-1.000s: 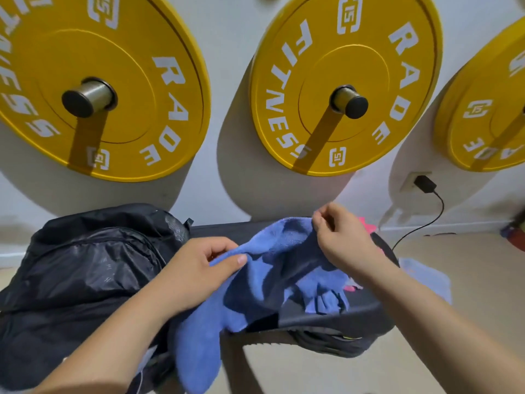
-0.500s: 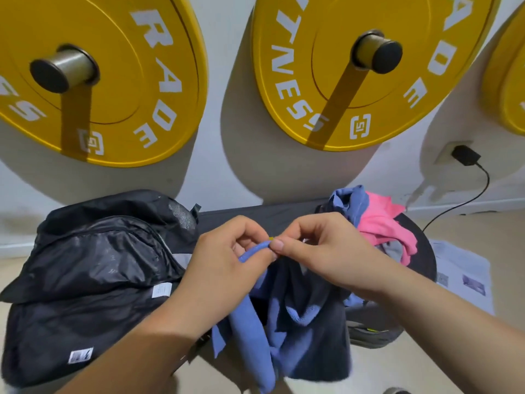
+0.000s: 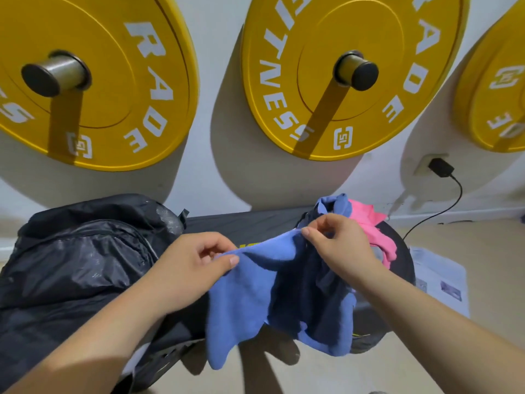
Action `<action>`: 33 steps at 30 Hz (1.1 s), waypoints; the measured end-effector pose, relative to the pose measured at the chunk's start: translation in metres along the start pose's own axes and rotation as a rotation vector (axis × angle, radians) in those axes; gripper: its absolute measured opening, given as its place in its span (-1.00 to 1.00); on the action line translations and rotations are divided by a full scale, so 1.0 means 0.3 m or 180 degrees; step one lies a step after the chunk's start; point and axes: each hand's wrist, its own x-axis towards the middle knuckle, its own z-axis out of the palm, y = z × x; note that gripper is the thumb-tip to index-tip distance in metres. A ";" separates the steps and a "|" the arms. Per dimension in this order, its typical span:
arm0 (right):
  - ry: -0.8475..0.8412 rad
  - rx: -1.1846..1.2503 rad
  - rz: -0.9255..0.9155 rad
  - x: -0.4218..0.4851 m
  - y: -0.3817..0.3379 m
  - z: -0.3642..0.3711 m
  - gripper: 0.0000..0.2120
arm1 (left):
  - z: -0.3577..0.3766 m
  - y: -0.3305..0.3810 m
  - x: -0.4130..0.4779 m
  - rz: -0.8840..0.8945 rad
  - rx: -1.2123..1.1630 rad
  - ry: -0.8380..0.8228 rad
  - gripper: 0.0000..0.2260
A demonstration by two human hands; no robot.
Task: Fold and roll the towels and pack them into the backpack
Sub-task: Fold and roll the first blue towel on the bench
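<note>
The blue towel (image 3: 250,282) is pinched at its top edge by the left hand (image 3: 190,268) and the right hand (image 3: 338,245), above the front edge of the bench (image 3: 255,223).

Single head-worn wide-angle view, aimed forward and down over a black bench (image 3: 241,226) toward a white wall (image 3: 216,52) close behind it, with shapes stretched toward the frame edges. Yellow weight plates (image 3: 369,32) on the wall fill 10 to 2 o'clock and a black backpack (image 3: 79,265) lies at 8 o'clock. The forearms enter from 7 and 5 o'clock, the left hand (image 3: 187,268) and right hand (image 3: 338,251) pinching a blue towel (image 3: 250,288) near the lens at centre.
</note>
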 end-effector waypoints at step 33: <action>-0.0790 0.2045 0.1322 -0.093 -0.147 0.067 -0.83 | 0.160 0.077 -0.040 0.0097 0.0027 0.0607 -0.91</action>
